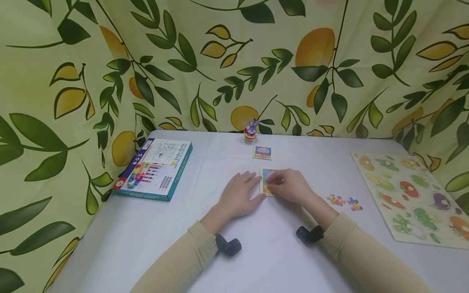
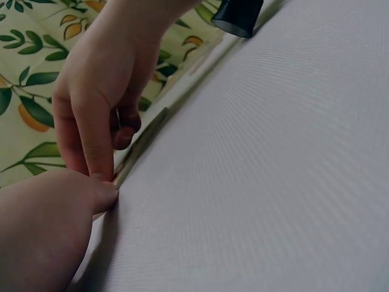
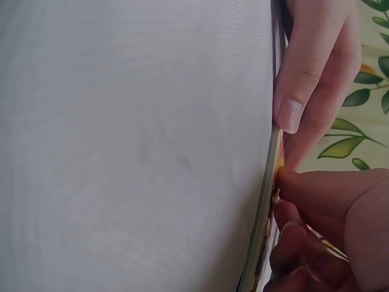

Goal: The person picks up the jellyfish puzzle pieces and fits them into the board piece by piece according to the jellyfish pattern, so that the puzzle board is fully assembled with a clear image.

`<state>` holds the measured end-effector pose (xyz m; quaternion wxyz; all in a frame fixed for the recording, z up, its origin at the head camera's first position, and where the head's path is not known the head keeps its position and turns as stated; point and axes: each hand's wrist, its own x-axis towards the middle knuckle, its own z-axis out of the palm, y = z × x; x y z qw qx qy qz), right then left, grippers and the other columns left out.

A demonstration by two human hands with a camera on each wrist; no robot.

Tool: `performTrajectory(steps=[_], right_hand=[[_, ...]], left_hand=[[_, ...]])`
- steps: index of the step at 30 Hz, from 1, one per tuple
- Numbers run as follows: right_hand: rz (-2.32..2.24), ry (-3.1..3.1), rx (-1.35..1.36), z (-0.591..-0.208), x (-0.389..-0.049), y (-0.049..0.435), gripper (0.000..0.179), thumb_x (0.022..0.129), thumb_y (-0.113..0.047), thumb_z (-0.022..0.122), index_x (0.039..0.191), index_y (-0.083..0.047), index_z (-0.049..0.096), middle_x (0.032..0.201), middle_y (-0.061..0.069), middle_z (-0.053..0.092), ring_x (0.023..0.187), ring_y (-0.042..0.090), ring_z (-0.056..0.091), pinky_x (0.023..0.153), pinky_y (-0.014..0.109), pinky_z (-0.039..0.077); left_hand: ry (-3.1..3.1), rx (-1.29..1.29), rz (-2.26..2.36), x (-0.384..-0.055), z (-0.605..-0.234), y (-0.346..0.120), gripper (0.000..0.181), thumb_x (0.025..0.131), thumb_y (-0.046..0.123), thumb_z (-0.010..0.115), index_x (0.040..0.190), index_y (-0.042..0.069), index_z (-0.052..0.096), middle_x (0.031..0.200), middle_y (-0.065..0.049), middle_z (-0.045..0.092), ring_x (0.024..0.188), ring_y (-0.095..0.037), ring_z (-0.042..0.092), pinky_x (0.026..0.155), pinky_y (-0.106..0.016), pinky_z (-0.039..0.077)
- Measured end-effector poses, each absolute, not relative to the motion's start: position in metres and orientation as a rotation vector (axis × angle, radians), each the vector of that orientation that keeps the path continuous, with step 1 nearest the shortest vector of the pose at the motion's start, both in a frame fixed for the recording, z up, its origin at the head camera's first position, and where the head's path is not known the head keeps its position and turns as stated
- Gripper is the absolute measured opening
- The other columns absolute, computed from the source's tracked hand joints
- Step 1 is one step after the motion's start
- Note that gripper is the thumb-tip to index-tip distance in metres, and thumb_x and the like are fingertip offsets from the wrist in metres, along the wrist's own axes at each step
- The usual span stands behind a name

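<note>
A small framed jigsaw puzzle (image 1: 264, 188) with a blue, pink and yellow picture lies on the white table, partly hidden by the hands. My left hand (image 1: 239, 193) rests flat at its left side, fingers extended, with the thumb at the puzzle's lower-left edge. From the right, my right hand (image 1: 291, 185) reaches over the puzzle with curled fingers, thumb and index at its surface. The right wrist view shows a thin edge of a puzzle piece (image 3: 328, 244) among the right fingers (image 3: 298, 243); most of it is hidden. The left thumb (image 3: 290, 115) touches the frame there.
Two loose puzzle pieces (image 1: 336, 200) lie right of the right hand. Behind the puzzle are a small picture card (image 1: 262, 152) and a purple rabbit figurine (image 1: 251, 131). A boxed toy (image 1: 155, 169) lies left; a wooden vegetable board (image 1: 412, 199) lies right. Patterned cloth hangs behind.
</note>
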<state>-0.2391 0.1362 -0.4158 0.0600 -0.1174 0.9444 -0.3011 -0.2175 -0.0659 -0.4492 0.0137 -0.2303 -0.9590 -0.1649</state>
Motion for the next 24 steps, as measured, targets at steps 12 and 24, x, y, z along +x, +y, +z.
performTrajectory(steps=[12, 24], right_hand=[[-0.794, 2.928, -0.377, -0.4139, -0.2365, 0.1325, 0.019, 0.090, -0.025, 0.080, 0.106, -0.015, 0.082, 0.102, 0.000, 0.078, 0.109, 0.030, 0.068, 0.097, 0.051, 0.053], [-0.584, 3.009, -0.482, -0.4098, -0.2311, 0.1298, 0.015, 0.091, -0.023, 0.080, 0.104, -0.017, 0.084, 0.106, 0.005, 0.077, 0.108, 0.029, 0.069, 0.093, 0.050, 0.056]], left_hand=[[-2.969, -0.729, -0.558, -0.2181, -0.4498, -0.0705, 0.060, 0.100, 0.055, 0.054, 0.149, 0.020, 0.057, 0.156, -0.002, 0.049, 0.150, -0.022, 0.032, 0.126, -0.039, 0.015], [-2.887, -0.723, -0.624, -0.2182, -0.4516, -0.0680, 0.052, 0.098, 0.051, 0.060, 0.138, 0.019, 0.066, 0.144, -0.001, 0.060, 0.142, -0.022, 0.044, 0.121, -0.040, 0.032]])
